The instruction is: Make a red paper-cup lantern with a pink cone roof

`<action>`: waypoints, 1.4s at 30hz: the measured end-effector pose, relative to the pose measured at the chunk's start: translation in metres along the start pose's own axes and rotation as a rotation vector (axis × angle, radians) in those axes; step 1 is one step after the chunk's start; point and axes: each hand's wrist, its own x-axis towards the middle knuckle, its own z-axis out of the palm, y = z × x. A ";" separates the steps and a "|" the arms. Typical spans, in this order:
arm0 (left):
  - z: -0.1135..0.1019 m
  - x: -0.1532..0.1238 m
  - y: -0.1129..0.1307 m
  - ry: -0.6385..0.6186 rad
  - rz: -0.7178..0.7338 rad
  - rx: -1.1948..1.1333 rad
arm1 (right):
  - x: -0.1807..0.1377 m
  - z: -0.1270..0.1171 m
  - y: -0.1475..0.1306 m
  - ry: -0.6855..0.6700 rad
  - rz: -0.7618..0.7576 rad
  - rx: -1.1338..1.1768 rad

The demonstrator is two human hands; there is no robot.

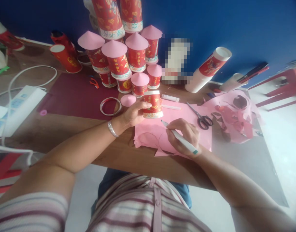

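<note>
My left hand (134, 112) grips a red paper cup (153, 103) with gold figures and a white patterned band along its lower edge. In my right hand (185, 133) is a white marker pen (184, 141) with a green end, its tip a little to the right of the cup's lower edge and apart from it. Beneath both hands lies a pink paper sheet (148, 129) with circles marked or cut in it. Black-handled scissors (204, 121) rest on the sheet's right part. A small pink paper cone (128, 100) sits beside my left hand.
Behind the cup stand stacked red cups with pink cone roofs (114, 50). A roll of tape (110, 106) lies left, near a power strip (24, 109) with white cables. Pink paper scraps (237, 112) pile at right, below a pen holder (232, 82) and a leaning tube (208, 69).
</note>
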 end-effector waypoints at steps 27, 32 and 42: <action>0.012 0.000 0.000 -0.010 0.056 0.100 | 0.001 0.000 0.002 -0.007 -0.006 -0.031; 0.012 -0.001 -0.001 -0.003 0.067 0.143 | -0.001 0.002 0.002 -0.010 -0.017 -0.015; 0.009 0.002 -0.009 0.047 0.068 0.262 | -0.002 0.005 0.001 -0.028 -0.016 0.008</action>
